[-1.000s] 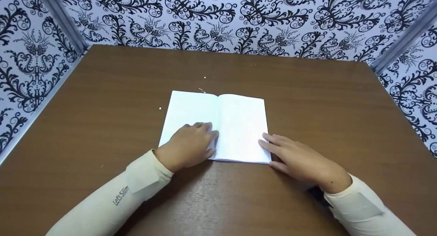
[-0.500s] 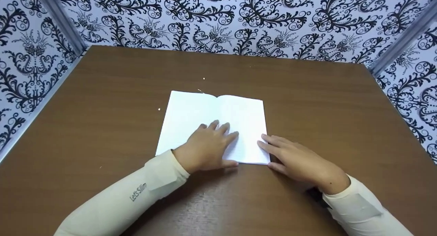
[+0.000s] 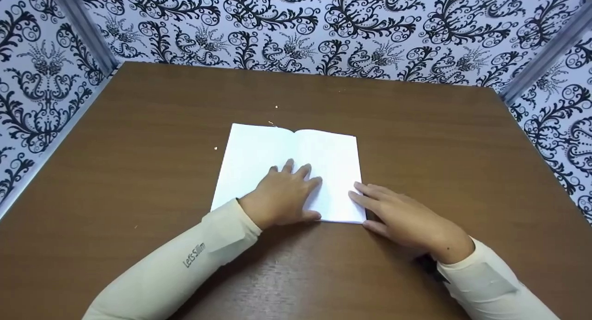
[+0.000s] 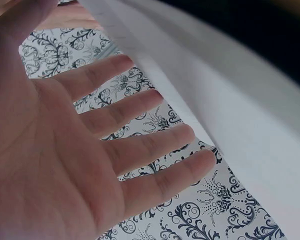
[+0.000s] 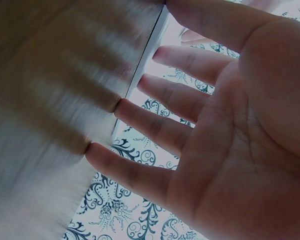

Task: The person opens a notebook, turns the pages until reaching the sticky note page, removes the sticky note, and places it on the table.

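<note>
Open white notebook [image 3: 289, 169], blank-looking pages, lying flat near the middle of the brown table [image 3: 138, 139], spine running away from the viewer, far edge slightly uneven at the centre fold. Pressed flat across the fold near the lower edge by the left hand [image 3: 282, 197], fingers straight and spread. Touched at the lower right corner by the straight fingers of the right hand [image 3: 402, 218].
</note>
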Tool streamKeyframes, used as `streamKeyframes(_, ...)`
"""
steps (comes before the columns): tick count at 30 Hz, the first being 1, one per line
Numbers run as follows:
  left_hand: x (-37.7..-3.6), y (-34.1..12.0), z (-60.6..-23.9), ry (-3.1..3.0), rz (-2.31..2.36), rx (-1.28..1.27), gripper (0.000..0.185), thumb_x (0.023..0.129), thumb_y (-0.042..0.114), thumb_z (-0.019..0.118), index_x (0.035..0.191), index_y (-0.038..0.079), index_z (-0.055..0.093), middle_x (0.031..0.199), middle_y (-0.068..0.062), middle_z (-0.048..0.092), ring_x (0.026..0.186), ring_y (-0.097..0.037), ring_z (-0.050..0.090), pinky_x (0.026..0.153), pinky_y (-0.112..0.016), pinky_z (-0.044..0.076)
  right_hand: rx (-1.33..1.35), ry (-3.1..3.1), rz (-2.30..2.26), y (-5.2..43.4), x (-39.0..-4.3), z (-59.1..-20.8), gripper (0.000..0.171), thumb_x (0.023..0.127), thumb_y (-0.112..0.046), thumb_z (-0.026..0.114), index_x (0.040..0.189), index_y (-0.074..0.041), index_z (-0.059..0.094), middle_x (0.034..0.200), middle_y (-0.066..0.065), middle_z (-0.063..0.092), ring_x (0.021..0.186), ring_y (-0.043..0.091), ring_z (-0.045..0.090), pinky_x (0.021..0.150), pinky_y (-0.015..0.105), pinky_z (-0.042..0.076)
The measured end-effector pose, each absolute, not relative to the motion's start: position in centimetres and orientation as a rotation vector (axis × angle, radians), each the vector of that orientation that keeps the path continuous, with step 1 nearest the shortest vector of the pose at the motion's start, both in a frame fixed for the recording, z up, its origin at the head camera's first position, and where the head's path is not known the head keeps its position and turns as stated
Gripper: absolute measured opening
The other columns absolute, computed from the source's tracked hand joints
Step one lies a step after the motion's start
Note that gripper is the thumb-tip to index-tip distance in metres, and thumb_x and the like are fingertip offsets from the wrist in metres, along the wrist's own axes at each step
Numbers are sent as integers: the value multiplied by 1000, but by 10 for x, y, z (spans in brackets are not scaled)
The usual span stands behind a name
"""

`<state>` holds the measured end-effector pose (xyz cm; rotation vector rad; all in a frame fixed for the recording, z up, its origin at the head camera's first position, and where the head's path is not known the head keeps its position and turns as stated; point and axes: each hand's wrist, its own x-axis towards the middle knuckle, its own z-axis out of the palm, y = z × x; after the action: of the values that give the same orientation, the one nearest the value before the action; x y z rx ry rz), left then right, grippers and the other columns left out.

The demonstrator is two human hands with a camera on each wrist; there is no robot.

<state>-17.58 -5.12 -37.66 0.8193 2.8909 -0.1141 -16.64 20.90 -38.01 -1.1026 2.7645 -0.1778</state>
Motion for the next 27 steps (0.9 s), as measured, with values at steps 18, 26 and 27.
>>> streamKeyframes(18, -175, -53, -377, 2885, -65, 813, 76, 87, 64, 63, 147, 19, 49, 154, -13, 45, 133, -47, 51, 94, -62, 50, -1039, 2760, -152, 210, -168, -383, 57, 99, -27, 63, 150, -9, 45, 158, 20, 37, 142, 40, 41, 105, 60, 43)
streamKeyframes(26, -175, -54, -377, 2887, -67, 838, 70, 89, 62, 62, 142, 18, 53, 148, -12, 50, 127, -44, 56, 93, -60, 52, -1032, 2756, -130, 209, -168, -382, 60, 99, -26, 63, 151, -5, 42, 159, 20, 36, 143, 40, 40, 106, 59, 42)
streamKeyframes(27, -175, -55, -377, 2889, -65, 842, 69, 89, 62, 62, 142, 18, 53, 148, -12, 51, 126, -44, 57, 92, -60, 52, -1033, 2759, -123, 208, -169, -382, 61, 99, -26, 63, 151, -4, 41, 159, 20, 36, 143, 40, 40, 107, 58, 42)
